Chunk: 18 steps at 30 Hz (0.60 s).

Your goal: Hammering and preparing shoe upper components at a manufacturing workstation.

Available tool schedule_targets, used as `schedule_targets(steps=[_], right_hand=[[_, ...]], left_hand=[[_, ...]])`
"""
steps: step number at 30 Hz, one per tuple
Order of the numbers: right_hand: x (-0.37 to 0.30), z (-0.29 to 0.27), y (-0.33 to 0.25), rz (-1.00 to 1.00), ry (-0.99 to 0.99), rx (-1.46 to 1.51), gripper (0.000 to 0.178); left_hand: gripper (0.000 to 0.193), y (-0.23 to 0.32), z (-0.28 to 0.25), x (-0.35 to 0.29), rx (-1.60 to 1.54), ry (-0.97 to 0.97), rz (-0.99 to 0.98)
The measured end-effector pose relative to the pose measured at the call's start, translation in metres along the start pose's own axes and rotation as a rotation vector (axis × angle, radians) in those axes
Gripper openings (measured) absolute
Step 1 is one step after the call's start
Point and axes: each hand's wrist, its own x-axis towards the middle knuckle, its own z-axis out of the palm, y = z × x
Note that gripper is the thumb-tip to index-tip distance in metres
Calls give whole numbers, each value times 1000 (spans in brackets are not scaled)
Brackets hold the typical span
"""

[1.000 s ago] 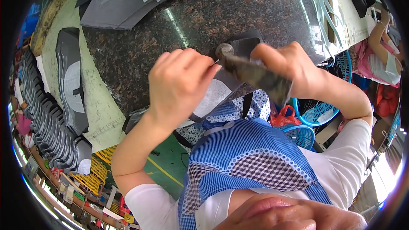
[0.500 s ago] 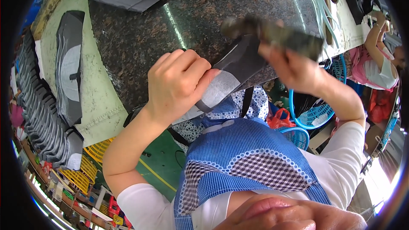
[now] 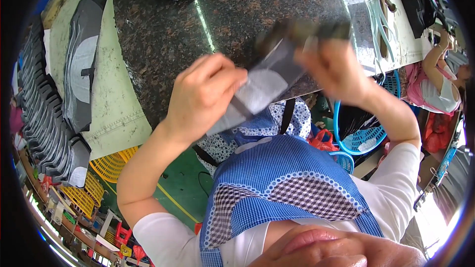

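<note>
My left hand point(image 3: 202, 91) is closed on the edge of a dark grey flat sheet piece point(image 3: 261, 89) with a pale rounded patch. The piece slants across the near edge of the dark speckled stone slab point(image 3: 168, 34), its lower end over my apron. My right hand point(image 3: 334, 69), smeared by motion, grips a thick, dark hammer-like tool point(image 3: 297, 30). The tool's blunt left end is over the far end of the piece; blur hides whether they touch.
Similar grey pieces lie stacked on the pale tabletop point(image 3: 111, 113) at left and at the slab's far edge. A hammer point(image 3: 382, 0) and pale straps rest at right. Blue baskets point(image 3: 363, 141) stand below, yellow crates at lower left. Another person point(image 3: 440, 79) sits at far right.
The right hand and the tool have shifted slightly left. The grey piece has tilted and moved a little right in my left hand. The whole view has shifted slightly.
</note>
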Motion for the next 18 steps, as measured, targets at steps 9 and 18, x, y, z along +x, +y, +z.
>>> schedule_targets(steps=[9, 18], right_hand=[[6, -7, 11, 43, 74, 39, 12], [35, -2, 5, -8, 178, 21, 15]], left_hand=[[27, -7, -21, 28, -79, -236, -236], [14, -5, 1, 6, 249, -7, 111]])
